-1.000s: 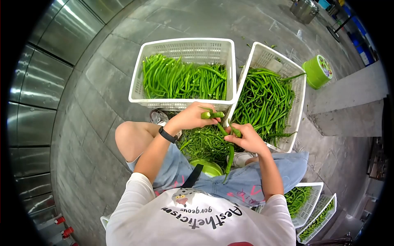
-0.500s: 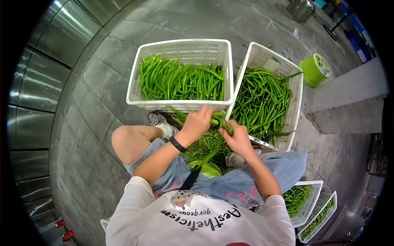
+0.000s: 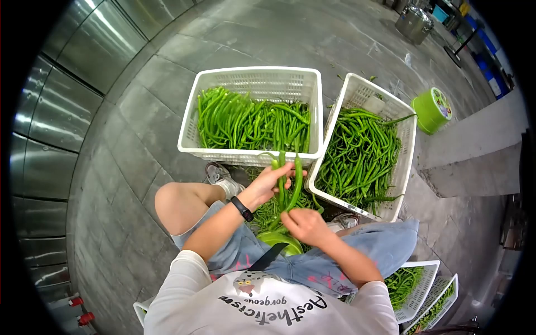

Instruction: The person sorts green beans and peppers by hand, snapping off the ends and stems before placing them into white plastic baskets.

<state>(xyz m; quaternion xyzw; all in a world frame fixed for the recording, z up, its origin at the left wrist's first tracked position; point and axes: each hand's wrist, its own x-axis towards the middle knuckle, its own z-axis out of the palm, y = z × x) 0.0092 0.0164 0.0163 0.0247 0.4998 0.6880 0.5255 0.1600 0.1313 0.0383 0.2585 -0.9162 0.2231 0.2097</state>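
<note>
Several long green chili peppers [image 3: 283,187] stand roughly upright in my left hand [image 3: 267,183], which has a dark band on its wrist. Their upper ends reach the front rim of the white crate. Lower down, my right hand [image 3: 306,225] is closed with fingertips at the lower end of the same peppers. Just beyond my hands, a white crate [image 3: 190,146] holds peppers laid mostly side by side. To its right, a second white crate [image 3: 406,162] is filled with more tangled peppers. Below my hands lies a heap of thin green stems or trimmings [image 3: 267,215].
A green stool [image 3: 273,239] shows between my legs. A green bucket [image 3: 431,111] stands beside a concrete ledge [image 3: 474,162]. Two more white crates of green peppers [image 3: 405,285] sit at lower right. A metal pot [image 3: 414,25] is far off, and metal panels [image 3: 50,117] line the left.
The peppers have swung upright in my left hand. My right hand has moved down and left to their lower end. The camera view has tilted slightly upward.
</note>
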